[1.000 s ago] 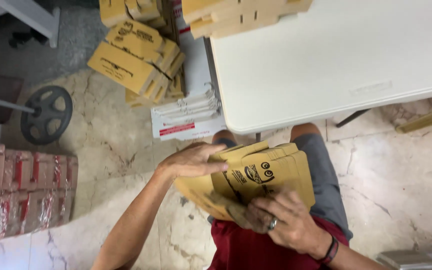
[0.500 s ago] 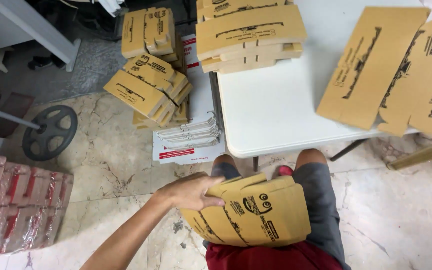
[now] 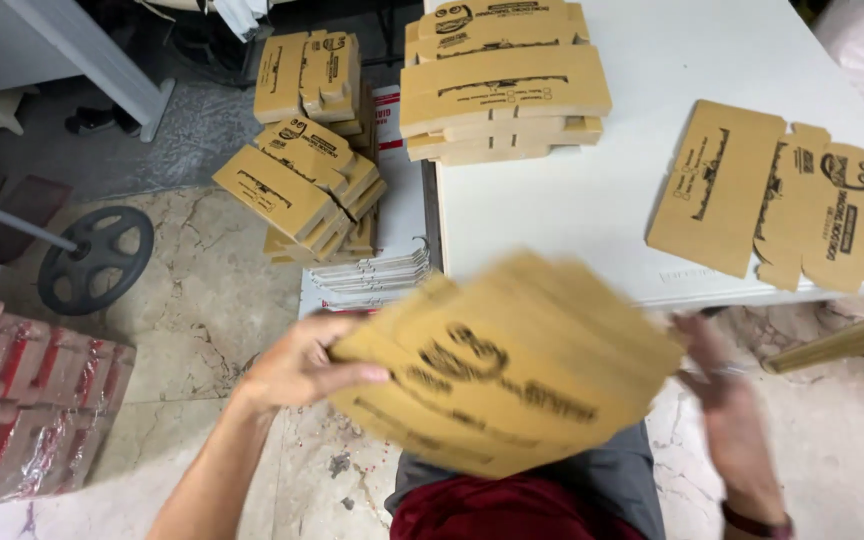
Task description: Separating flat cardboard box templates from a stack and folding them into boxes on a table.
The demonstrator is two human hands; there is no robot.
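Head view, the only one. Low centre of the frame: we see a stack of flat brown cardboard box blanks (image 3: 507, 365), blurred, held tilted above the person's lap, between the table edge and the red shirt (image 3: 512, 512).

Left hand (image 3: 302, 365), lower left of centre: clasps the stack's left edge, thumb on top, fingers going under. Forearm runs down to the bottom edge.

Right hand (image 3: 727, 420), lower right: blurred, fingers spread, sits at the stack's right edge. We cannot tell whether it grips the stack or only touches it. A ring shows on one finger, a dark band at the wrist.

White table (image 3: 592, 200), upper right half of the frame. On it, top centre, a pile of folded brown blanks (image 3: 497, 85). To its right, near the table's near edge, one unfolded blank (image 3: 772, 195) lies flat with dark print on it.

Floor, upper left of centre: a loose heap of more brown blanks (image 3: 302, 170), some leaning on each other, beside a white flat package (image 3: 367, 280) that touches the table's left side.

Left edge: a dark wheel (image 3: 95, 258) on the marble floor. Lower left corner: shrink-wrapped red packs (image 3: 22, 410).
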